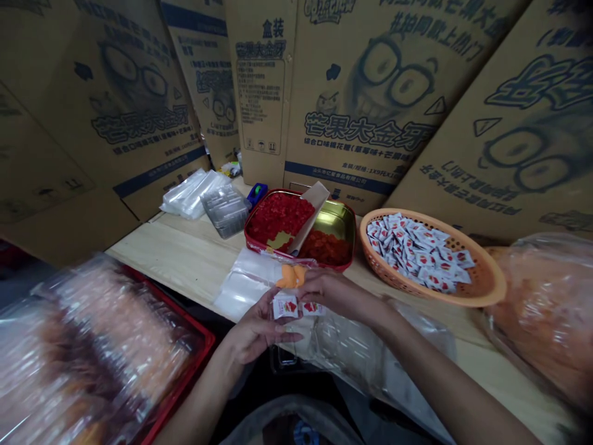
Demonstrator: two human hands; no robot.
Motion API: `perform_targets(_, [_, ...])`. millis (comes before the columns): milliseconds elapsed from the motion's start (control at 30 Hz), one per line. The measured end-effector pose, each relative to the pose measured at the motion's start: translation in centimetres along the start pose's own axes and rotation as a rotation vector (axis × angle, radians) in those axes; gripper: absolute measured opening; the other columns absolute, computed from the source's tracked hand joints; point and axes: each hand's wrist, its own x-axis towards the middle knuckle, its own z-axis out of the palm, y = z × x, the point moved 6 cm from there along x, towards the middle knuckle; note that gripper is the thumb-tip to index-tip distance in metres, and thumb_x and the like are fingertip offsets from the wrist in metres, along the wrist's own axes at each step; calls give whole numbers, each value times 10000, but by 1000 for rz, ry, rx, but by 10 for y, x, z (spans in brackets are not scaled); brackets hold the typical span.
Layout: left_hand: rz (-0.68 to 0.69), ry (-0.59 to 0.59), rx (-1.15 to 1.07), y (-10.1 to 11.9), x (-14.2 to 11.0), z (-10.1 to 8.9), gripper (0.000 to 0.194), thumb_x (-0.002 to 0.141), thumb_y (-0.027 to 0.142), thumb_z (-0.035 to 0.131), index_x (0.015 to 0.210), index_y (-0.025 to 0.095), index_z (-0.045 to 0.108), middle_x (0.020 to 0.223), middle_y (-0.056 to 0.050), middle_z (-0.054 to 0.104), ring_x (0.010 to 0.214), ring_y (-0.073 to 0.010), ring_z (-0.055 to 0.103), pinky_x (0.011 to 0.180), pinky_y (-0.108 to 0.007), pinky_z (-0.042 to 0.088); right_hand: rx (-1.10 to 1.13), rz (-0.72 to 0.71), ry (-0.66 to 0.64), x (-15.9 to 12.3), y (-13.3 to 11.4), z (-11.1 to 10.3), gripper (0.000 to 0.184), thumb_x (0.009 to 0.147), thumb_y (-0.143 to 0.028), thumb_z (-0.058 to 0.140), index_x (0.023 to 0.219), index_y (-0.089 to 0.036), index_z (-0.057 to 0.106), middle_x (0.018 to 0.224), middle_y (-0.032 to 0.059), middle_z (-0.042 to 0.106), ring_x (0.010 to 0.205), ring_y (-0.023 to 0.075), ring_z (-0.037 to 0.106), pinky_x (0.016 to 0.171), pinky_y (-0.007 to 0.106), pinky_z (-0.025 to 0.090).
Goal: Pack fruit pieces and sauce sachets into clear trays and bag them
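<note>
My two hands meet just in front of the red tin. Thumb and index finger of my left hand are closed about a small white sachet with a red print, while its lower fingers stretch out. My right hand comes in from the right, its fingers bent around a small orange piece that also lies close to my left fingertips. Under the right fingers shows a second printed sachet; whether they grip it is hidden. Below the hands is a clear plastic box, partly covered.
Behind the hands, a red tin holds red and orange pieces and a white scoop. An orange basket of sachets stands to the right. Clear bags and clear boxes lie left; a red crate is lower left. Cartons wall the back.
</note>
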Motion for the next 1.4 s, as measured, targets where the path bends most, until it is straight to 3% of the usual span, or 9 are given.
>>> perform_targets(167, [16, 33, -26, 6, -7, -10, 771, 614, -85, 583, 1246, 304, 373, 1145, -56, 576, 1092, -261, 534, 881, -496, 440, 174, 34, 189, 8, 12, -9, 123, 815, -209, 537, 890, -214, 634, 921, 22, 600, 863, 143, 547, 741, 219, 419])
perform_targets(267, [31, 77, -33, 13, -14, -20, 763, 609, -91, 579, 1228, 316, 399, 1249, -58, 522, 1142, -285, 499, 897, -518, 426, 24, 362, 335, 9, 62, -29, 136, 833, -194, 480, 836, -173, 613, 890, 50, 607, 819, 142, 561, 728, 227, 418])
perform_targets(400, [93, 163, -50, 27, -23, -36, 726, 617, -72, 590, 1205, 322, 432, 1287, -40, 494, 1187, -309, 457, 928, -528, 401, -156, 747, 264, 6, 125, -38, 144, 723, -112, 551, 849, -133, 617, 838, 96, 640, 738, 173, 583, 672, 248, 416])
perform_targets(500, [150, 217, -32, 40, -25, -45, 713, 628, -57, 599, 1207, 325, 437, 1267, -34, 512, 1180, -302, 466, 938, -526, 396, -120, 753, 250, 6, 141, -29, 149, 706, -107, 548, 821, -141, 636, 816, 102, 658, 728, 188, 596, 653, 251, 424])
perform_targets(633, [229, 274, 8, 57, -23, -54, 700, 634, -51, 609, 1211, 304, 432, 1203, -39, 559, 1131, -269, 516, 961, -510, 383, 104, 740, 451, -3, 148, -19, 203, 769, -156, 447, 793, -155, 649, 793, 95, 669, 745, 200, 602, 658, 271, 442])
perform_targets(867, [291, 263, 47, 74, -9, -52, 698, 637, -51, 609, 1219, 285, 421, 1149, -39, 588, 1102, -249, 536, 952, -484, 405, 276, 760, 559, -9, 174, -31, 125, 666, -155, 512, 738, -147, 614, 706, 41, 641, 649, 159, 577, 617, 269, 470])
perform_targets(1000, [306, 265, 59, 78, -1, -49, 702, 622, -53, 615, 1217, 269, 428, 1117, -40, 595, 1036, -230, 573, 936, -487, 418, 466, 725, 573, -10, 160, -37, 165, 662, -223, 555, 806, -155, 599, 700, 22, 630, 604, 129, 572, 587, 250, 478])
perform_targets(1167, [316, 230, 42, 79, 5, -48, 705, 614, -60, 614, 1209, 271, 432, 1070, -37, 613, 1011, -219, 583, 927, -490, 418, 915, 555, 429, 9, 95, -21, 325, 588, -350, 697, 853, -176, 626, 749, 17, 645, 613, 113, 573, 592, 238, 466])
perform_targets(1400, [331, 209, 65, 82, 2, -47, 675, 624, -58, 612, 1192, 260, 433, 1023, -35, 627, 976, -201, 597, 907, -471, 438, 814, 397, 124, 42, 34, 14, 213, 651, -294, 620, 808, -160, 671, 720, 1, 634, 611, 97, 533, 602, 233, 430])
